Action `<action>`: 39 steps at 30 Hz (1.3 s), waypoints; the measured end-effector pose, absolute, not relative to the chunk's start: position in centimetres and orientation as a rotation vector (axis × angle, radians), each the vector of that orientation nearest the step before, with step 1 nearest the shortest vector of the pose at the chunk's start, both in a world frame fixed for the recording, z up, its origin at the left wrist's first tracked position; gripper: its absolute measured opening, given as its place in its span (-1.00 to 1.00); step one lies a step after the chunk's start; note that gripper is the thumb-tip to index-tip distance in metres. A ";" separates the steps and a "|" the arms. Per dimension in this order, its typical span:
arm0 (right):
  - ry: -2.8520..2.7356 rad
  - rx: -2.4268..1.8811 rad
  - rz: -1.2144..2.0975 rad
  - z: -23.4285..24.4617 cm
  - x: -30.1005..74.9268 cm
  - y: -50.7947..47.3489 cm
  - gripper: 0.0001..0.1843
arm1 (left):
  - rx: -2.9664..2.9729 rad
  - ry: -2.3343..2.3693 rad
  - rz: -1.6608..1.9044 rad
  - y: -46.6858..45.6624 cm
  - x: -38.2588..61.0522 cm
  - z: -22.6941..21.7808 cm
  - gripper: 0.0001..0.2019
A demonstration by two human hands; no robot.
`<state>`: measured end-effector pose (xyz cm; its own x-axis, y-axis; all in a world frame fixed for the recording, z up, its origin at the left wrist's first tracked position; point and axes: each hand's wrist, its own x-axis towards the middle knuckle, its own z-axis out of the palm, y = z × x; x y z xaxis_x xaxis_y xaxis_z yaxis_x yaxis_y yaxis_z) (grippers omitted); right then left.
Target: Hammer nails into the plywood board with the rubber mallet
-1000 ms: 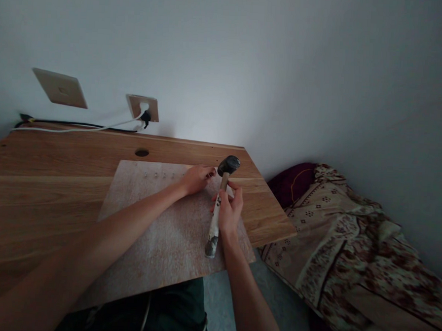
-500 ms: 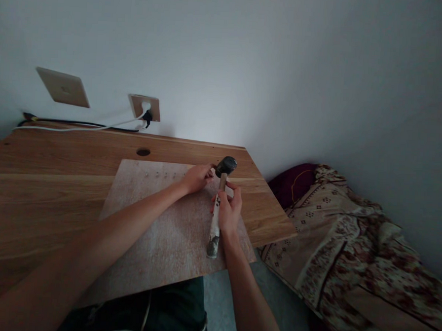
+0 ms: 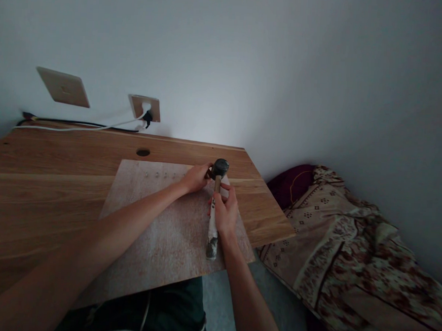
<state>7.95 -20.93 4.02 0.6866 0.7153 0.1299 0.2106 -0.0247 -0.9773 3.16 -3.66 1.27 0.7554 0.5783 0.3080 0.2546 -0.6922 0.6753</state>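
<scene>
A hammer (image 3: 213, 224) with a dark head and a worn, white-stained wooden handle is gripped in my right hand (image 3: 226, 211), partway up the handle. Its head is over the far right part of a pale, reddish-streaked board (image 3: 157, 251), beside my left fingertips. My left hand (image 3: 197, 178) rests near the board's far edge with its fingers pinched together; the hammer head partly covers them, and whatever they hold is too small to make out. Left of that hand, several small nails (image 3: 157, 174) stand in a row along the far side of the board.
The board lies on a wooden desk (image 3: 56, 196) with a round cable hole (image 3: 143, 152). A socket (image 3: 153, 110) with a plug and cables (image 3: 78, 127) is on the wall behind. Patterned bedding (image 3: 336, 231) lies to the right, lower than the desk.
The hammer head has shifted slightly left and down, closer to my left fingertips, with my right hand moving along. My left hand has stayed almost in place.
</scene>
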 end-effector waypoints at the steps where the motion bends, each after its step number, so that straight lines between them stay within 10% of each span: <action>1: -0.775 -1.582 0.481 4.0 8.0 -20.9 -0.64 | 2.332 0.621 0.678 -3.7 3.2 1.3 -0.59; 39: -0.738 -1.548 0.495 3.5 8.4 -20.8 -0.58 | 2.308 0.635 0.637 -3.9 3.0 1.6 -0.57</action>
